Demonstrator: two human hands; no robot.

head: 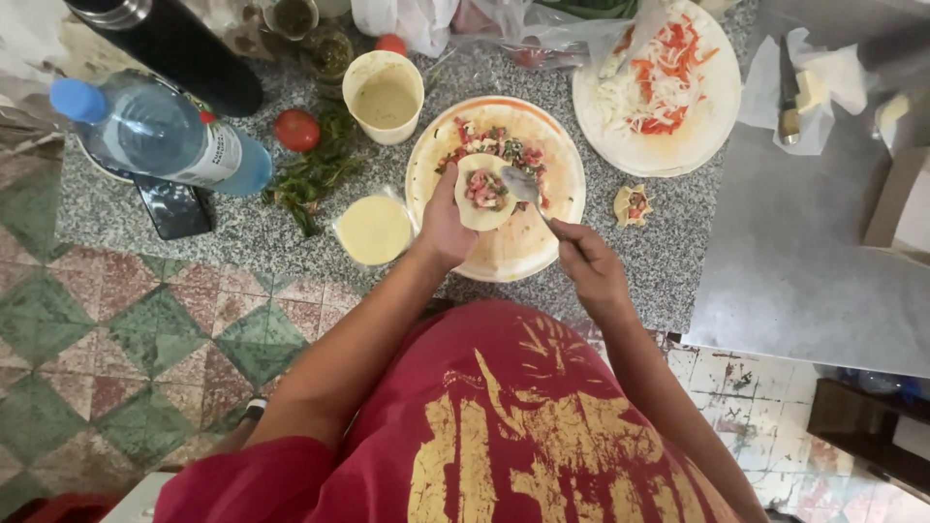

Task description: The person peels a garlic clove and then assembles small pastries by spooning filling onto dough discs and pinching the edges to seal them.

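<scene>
My left hand (444, 228) holds a small round dough wrapper (484, 191) with a heap of pink chopped filling in its middle, over a large cream plate (513, 252). My right hand (586, 260) grips a metal spoon (523, 184) whose bowl rests at the wrapper's right edge. More of the chopped red and green filling (499, 140) lies at the far side of the plate. A finished folded dumpling (632, 205) sits on the granite counter (668, 261) to the right of the plate.
Around the plate: a cream cup (386, 95), a bag of pale wrappers (374, 230), green peppers (315, 174), a tomato (296, 129), a water bottle (160, 131), a phone (174, 206), a board of shredded vegetables (659, 87). A steel surface (794, 252) lies right.
</scene>
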